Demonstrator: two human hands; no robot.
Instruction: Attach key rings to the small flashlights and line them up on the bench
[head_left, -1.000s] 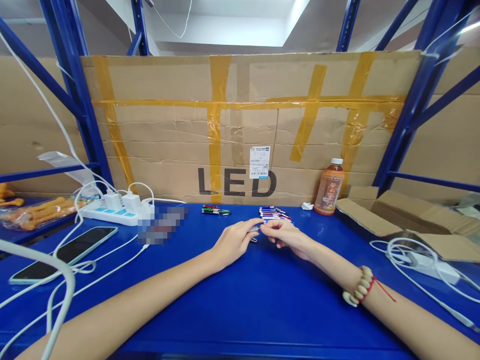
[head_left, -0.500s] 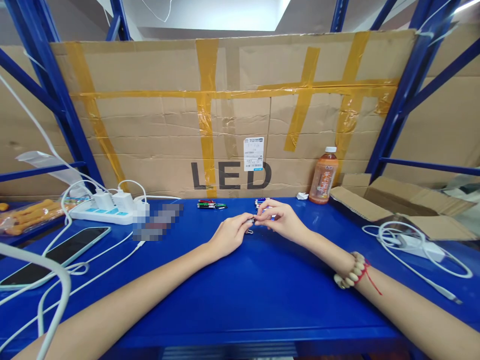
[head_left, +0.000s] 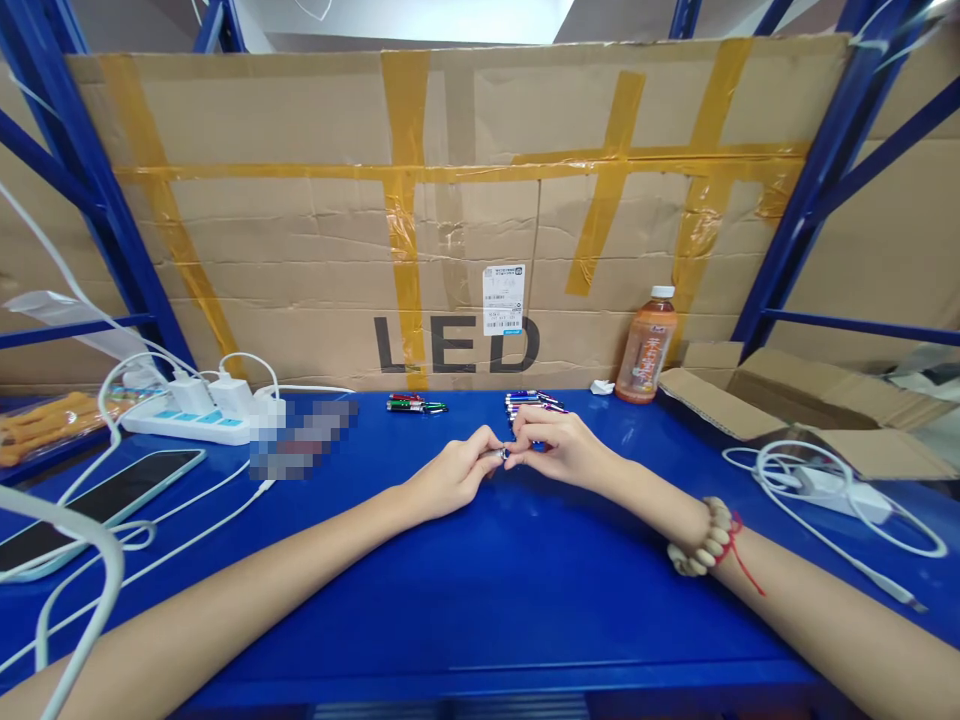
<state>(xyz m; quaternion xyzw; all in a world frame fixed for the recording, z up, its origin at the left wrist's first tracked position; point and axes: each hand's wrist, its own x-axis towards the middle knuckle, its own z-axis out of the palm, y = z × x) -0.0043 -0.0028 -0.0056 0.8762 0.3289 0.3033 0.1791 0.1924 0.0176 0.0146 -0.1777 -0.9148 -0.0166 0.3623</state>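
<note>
Jointly pinched, silvery piece (head_left: 499, 454) | axis roughly 9-to-3 o'clock | left hand (head_left: 444, 478) at its 9 | right hand (head_left: 568, 450) at its 3

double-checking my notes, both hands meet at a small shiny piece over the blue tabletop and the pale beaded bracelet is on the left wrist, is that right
Not quite: the head view shows the pale beaded bracelet on the right wrist, not the left. The left hand and right hand do meet at a small shiny piece over the blue tabletop.
</note>
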